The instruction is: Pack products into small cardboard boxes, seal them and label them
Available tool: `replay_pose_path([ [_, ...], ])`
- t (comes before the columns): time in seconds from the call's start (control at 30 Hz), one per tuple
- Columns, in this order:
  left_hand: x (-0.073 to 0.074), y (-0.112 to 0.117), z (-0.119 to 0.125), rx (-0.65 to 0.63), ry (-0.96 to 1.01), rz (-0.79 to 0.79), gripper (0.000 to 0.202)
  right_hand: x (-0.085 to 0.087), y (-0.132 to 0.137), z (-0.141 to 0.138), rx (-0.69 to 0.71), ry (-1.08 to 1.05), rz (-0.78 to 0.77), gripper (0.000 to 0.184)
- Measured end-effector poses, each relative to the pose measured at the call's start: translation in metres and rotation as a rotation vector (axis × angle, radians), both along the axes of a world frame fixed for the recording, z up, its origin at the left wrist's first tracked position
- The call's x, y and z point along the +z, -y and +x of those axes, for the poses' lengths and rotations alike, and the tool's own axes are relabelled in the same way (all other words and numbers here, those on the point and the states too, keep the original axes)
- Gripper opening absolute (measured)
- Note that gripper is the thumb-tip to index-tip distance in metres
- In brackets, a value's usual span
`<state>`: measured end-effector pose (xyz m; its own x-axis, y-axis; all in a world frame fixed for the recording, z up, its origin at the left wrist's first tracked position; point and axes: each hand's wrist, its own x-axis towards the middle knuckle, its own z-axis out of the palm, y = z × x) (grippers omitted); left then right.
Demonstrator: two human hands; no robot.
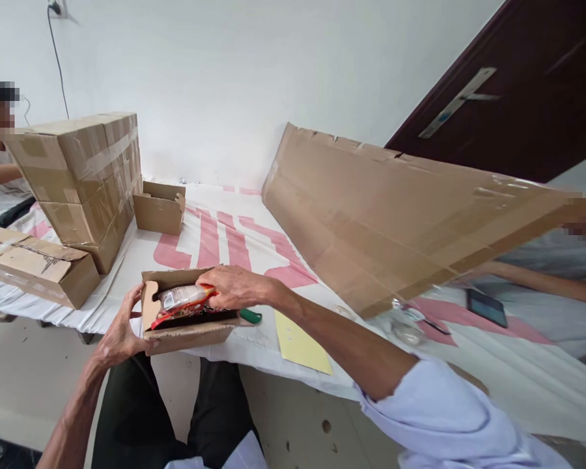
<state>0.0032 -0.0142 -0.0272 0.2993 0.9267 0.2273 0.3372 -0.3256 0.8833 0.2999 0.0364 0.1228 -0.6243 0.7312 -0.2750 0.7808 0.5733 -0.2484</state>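
Note:
An open cardboard box [190, 342] sits at the table's near edge in front of me. My left hand [122, 332] grips its left end, thumb low on the front and fingers round the back corner. Inside the box lies a red and clear plastic food packet [180, 298]; its exact contents I cannot make out. My right hand [227, 286] reaches in from the right, its fingers closed on the packet's right end. A green object [251, 316] pokes out beside the box's right end, and a yellow sheet [300, 342] lies to its right.
Taped cartons [92, 176] are stacked on the left, with a long carton [39, 264] before them. A small open box [159, 212] stands behind. A large cardboard panel [395, 215] leans at right, near a phone [486, 307]. People sit on both sides.

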Motion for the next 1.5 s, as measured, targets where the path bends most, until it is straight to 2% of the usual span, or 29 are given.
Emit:
replay_pose_path([
  [0.17,0.001,-0.040,-0.005,-0.016,0.052,0.025,0.122,0.020,-0.022,0.028,-0.102,-0.304,-0.314,0.017],
  [0.33,0.008,-0.085,0.000,-0.086,0.041,0.001,0.125,0.022,-0.050,0.045,-0.096,-0.507,-0.434,0.031],
  [0.43,0.019,-0.092,-0.004,-0.062,-0.063,0.004,0.128,0.023,-0.059,0.052,-0.104,-0.548,-0.456,0.035],
  [0.53,0.043,-0.083,-0.010,-0.003,-0.144,0.108,0.118,0.024,-0.063,0.057,-0.114,-0.542,-0.448,0.036],
  [0.6,0.068,-0.075,-0.008,0.006,-0.122,0.206,0.103,0.025,-0.064,0.056,-0.102,-0.541,-0.464,0.038],
  [0.67,0.095,-0.069,0.001,-0.048,-0.076,0.249,0.093,0.026,-0.065,0.052,-0.081,-0.549,-0.502,0.041],
  [0.77,0.123,-0.071,0.024,-0.186,0.001,0.200,0.077,0.026,-0.067,0.045,-0.061,-0.580,-0.576,0.045],
  [0.83,0.131,-0.076,0.036,-0.217,0.085,0.128,0.058,0.024,-0.065,0.042,-0.072,-0.641,-0.610,0.046],
  [0.9,0.132,-0.082,0.043,-0.162,0.188,0.088,0.047,0.021,-0.061,0.043,-0.113,-0.779,-0.642,0.051],
  [1.0,0.129,-0.090,0.048,0.040,0.382,0.121,0.046,0.014,-0.055,0.045,-0.185,-1.073,-0.678,0.062],
  [1.1,0.128,-0.099,0.054,0.185,0.553,0.142,0.052,0.003,-0.055,0.036,-0.212,-1.320,-0.563,0.072],
  [1.17,0.128,-0.107,0.058,0.190,0.580,0.132,0.057,-0.007,-0.063,0.025,-0.231,-1.455,-0.420,0.074],
  [1.23,0.129,-0.115,0.059,0.161,0.569,0.108,0.060,-0.019,-0.076,0.015,-0.264,-1.559,-0.320,0.066],
  [1.4,0.122,-0.129,0.053,0.060,0.504,-0.006,0.064,-0.051,-0.109,0.006,-0.405,-1.650,-0.299,0.058],
  [1.5,0.114,-0.136,0.052,0.055,0.489,-0.052,0.067,-0.070,-0.122,0.005,-0.463,-1.646,-0.302,0.055],
])
